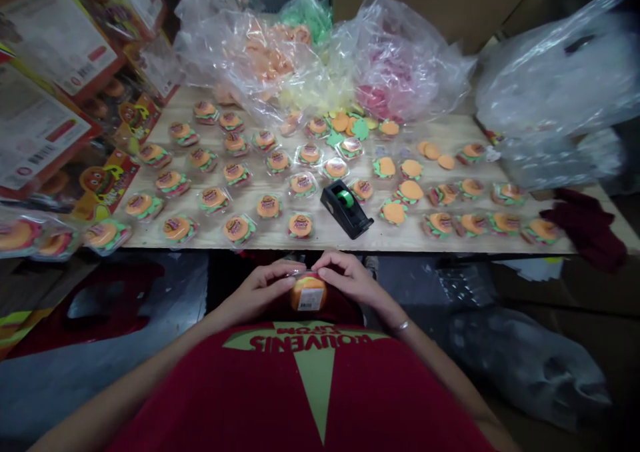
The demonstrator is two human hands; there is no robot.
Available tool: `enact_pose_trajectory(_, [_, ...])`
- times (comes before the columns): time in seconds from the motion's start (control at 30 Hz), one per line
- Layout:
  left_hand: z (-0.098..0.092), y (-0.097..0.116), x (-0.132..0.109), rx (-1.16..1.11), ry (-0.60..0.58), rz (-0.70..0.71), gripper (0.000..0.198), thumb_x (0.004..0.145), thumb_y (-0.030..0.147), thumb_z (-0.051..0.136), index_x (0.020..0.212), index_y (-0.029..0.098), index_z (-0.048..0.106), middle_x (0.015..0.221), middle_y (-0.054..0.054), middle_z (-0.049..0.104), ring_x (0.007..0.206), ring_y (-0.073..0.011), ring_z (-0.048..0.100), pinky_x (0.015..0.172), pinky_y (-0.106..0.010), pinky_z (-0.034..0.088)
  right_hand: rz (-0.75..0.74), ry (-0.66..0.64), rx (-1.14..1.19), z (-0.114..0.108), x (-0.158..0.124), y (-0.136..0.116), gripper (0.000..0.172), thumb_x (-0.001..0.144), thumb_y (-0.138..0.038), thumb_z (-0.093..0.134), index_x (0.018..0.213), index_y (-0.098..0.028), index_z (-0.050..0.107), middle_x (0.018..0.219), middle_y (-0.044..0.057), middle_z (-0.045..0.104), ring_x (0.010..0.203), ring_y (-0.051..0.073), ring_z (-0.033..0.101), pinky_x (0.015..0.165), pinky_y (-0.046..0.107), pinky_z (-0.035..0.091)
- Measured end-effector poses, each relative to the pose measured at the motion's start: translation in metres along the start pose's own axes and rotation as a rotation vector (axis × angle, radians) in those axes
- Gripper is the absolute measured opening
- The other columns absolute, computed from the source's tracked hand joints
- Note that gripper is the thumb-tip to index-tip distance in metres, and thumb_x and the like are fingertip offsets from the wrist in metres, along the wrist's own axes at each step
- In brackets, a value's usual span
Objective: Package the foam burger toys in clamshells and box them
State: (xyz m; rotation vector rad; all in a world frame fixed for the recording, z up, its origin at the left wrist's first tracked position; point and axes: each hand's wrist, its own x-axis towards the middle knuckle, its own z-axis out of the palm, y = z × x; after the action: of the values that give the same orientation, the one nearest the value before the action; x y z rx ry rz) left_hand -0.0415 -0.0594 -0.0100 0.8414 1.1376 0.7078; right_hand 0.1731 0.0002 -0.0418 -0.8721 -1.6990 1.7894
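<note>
Close to my body, below the table's front edge, I hold a toy burger (309, 293) in clear plastic packaging, a white barcode label facing me. My left hand (270, 282) grips its left upper edge, thumb and fingers closed on it. On the other side my right hand (345, 275) pinches the upper right edge. The fingertips of both hands almost meet at the top of the pack. Straight ahead on the table stands a black tape dispenser (346, 210) with a green roll. Several packed toy burgers (300, 225) lie in rows around it.
Along the back of the wooden table (320, 242) lie plastic bags (400, 59) of orange, yellow and pink pieces. Loose burger parts (395, 212) sit right of the dispenser. Boxed sets (55, 105) are stacked at left. A dark red cloth (587, 222) hangs over the right edge.
</note>
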Motion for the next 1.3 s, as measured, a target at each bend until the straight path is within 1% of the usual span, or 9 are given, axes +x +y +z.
enact_pose_trajectory(0.07, [0.005, -0.002, -0.002, -0.026, 0.086, -0.008, 0.035, 0.075, 0.041, 0.071, 0.100, 0.017, 0.073, 0.105, -0.009, 0.071, 0.094, -0.0223, 0.065, 0.083, -0.032, 0.049, -0.016, -0.100, -0.083, -0.008, 0.004, -0.009, 0.017, 0.090, -0.029, 0.054, 0.093, -0.017, 0.066, 0.089, 0.004, 0.065, 0.081, 0.016, 0.058, 0.074, 0.028, 0.044])
enact_pose_trajectory(0.17, [0.012, -0.005, -0.006, -0.077, 0.192, -0.024, 0.033, 0.070, 0.041, 0.075, 0.091, 0.015, 0.073, 0.086, -0.006, 0.073, 0.076, -0.0186, 0.065, 0.073, -0.030, 0.051, -0.068, -0.230, -0.192, -0.010, 0.014, -0.019, 0.017, 0.091, -0.030, 0.054, 0.093, -0.018, 0.066, 0.089, 0.003, 0.065, 0.080, 0.015, 0.058, 0.074, 0.028, 0.044])
enact_pose_trajectory(0.3, [0.018, -0.004, -0.010, -0.057, 0.259, 0.030, 0.029, 0.067, 0.039, 0.078, 0.081, 0.014, 0.072, 0.077, -0.004, 0.072, 0.068, -0.0147, 0.062, 0.067, -0.026, 0.048, -0.092, -0.312, -0.199, -0.005, 0.024, -0.025, 0.018, 0.091, -0.032, 0.055, 0.087, -0.017, 0.064, 0.082, 0.001, 0.062, 0.073, 0.013, 0.054, 0.068, 0.025, 0.043])
enact_pose_trajectory(0.43, [0.019, -0.001, -0.012, -0.054, 0.233, 0.022, 0.030, 0.067, 0.039, 0.078, 0.081, 0.014, 0.073, 0.081, -0.006, 0.073, 0.071, -0.0153, 0.062, 0.068, -0.026, 0.048, -0.072, -0.312, -0.173, -0.001, 0.021, -0.027, 0.018, 0.091, -0.031, 0.054, 0.085, -0.016, 0.062, 0.078, 0.001, 0.060, 0.068, 0.011, 0.051, 0.063, 0.023, 0.041])
enact_pose_trajectory(0.63, [0.022, 0.000, -0.009, -0.106, 0.189, -0.022, 0.030, 0.065, 0.038, 0.079, 0.082, 0.014, 0.072, 0.084, -0.007, 0.073, 0.073, -0.0176, 0.063, 0.068, -0.029, 0.049, -0.079, -0.263, -0.253, -0.001, 0.014, -0.032, 0.015, 0.089, -0.027, 0.055, 0.081, -0.016, 0.062, 0.075, 0.000, 0.059, 0.066, 0.010, 0.049, 0.059, 0.021, 0.038])
enact_pose_trajectory(0.9, [0.019, -0.004, -0.003, 0.000, 0.248, 0.027, 0.023, 0.067, 0.034, 0.076, 0.076, 0.014, 0.070, 0.075, -0.004, 0.070, 0.065, -0.0144, 0.058, 0.062, -0.026, 0.048, -0.120, -0.284, -0.383, 0.000, 0.021, -0.032, 0.015, 0.089, -0.023, 0.054, 0.077, -0.016, 0.059, 0.069, -0.001, 0.055, 0.062, 0.010, 0.046, 0.058, 0.023, 0.035])
enact_pose_trajectory(1.03, [0.014, 0.002, -0.003, 0.030, 0.155, 0.015, 0.023, 0.071, 0.036, 0.073, 0.078, 0.014, 0.072, 0.083, -0.007, 0.072, 0.074, -0.0168, 0.062, 0.070, -0.028, 0.049, -0.098, -0.273, -0.331, -0.001, 0.020, -0.032, 0.013, 0.090, -0.023, 0.054, 0.081, -0.016, 0.061, 0.073, 0.000, 0.058, 0.065, 0.011, 0.049, 0.060, 0.023, 0.038])
enact_pose_trajectory(1.13, [0.011, 0.007, -0.002, 0.087, 0.119, 0.037, 0.023, 0.071, 0.037, 0.072, 0.075, 0.014, 0.071, 0.089, -0.009, 0.072, 0.082, -0.0196, 0.063, 0.075, -0.029, 0.048, -0.079, -0.306, -0.266, -0.003, 0.021, -0.031, 0.013, 0.090, -0.025, 0.054, 0.083, -0.017, 0.062, 0.076, 0.000, 0.059, 0.068, 0.011, 0.051, 0.063, 0.023, 0.040])
enact_pose_trajectory(1.3, [0.006, 0.019, 0.003, 0.226, 0.028, -0.058, 0.022, 0.072, 0.037, 0.068, 0.075, 0.015, 0.066, 0.076, -0.004, 0.067, 0.070, -0.0164, 0.059, 0.067, -0.027, 0.046, -0.042, -0.396, -0.216, -0.006, 0.026, -0.028, 0.014, 0.088, -0.026, 0.055, 0.082, -0.016, 0.062, 0.074, -0.001, 0.058, 0.066, 0.011, 0.050, 0.061, 0.022, 0.039])
